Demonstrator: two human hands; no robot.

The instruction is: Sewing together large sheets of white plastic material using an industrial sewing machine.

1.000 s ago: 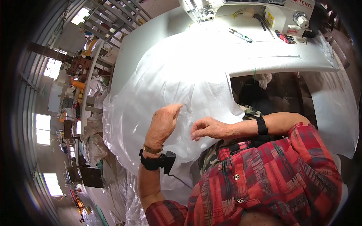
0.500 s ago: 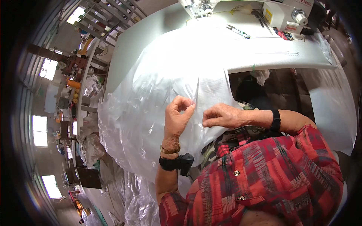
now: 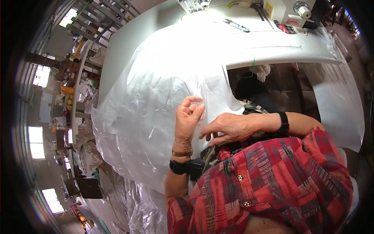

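A large, thin, translucent plastic sheet (image 3: 132,117) spreads over the sewing table and hangs toward my lap, creased and shiny. Along its right side runs a flatter white sheet with a fine ribbed texture (image 3: 216,91). My left hand (image 3: 187,119) is raised at the border between the two, its fingers curled and the thumb near them, gathering a bit of the plastic; the exact pinch is partly hidden. To its right, my right hand (image 3: 230,126) hovers low over the near edge of the white sheet, fingers bent and apart, with nothing visible in them.
A sewing machine (image 3: 288,13) stands at the far side, its lit needle area (image 3: 198,6) beyond the sheets. Thread snips (image 3: 237,25) lie on the white tabletop (image 3: 280,54). Right of the sheets is a cutout in the table. Crumpled plastic (image 3: 144,206) is heaped at lower left.
My right hand's fingers have loosened and spread, and it has moved slightly left and nearer me. My left hand's thumb and forefinger have parted a little. The whole view has shifted slightly.
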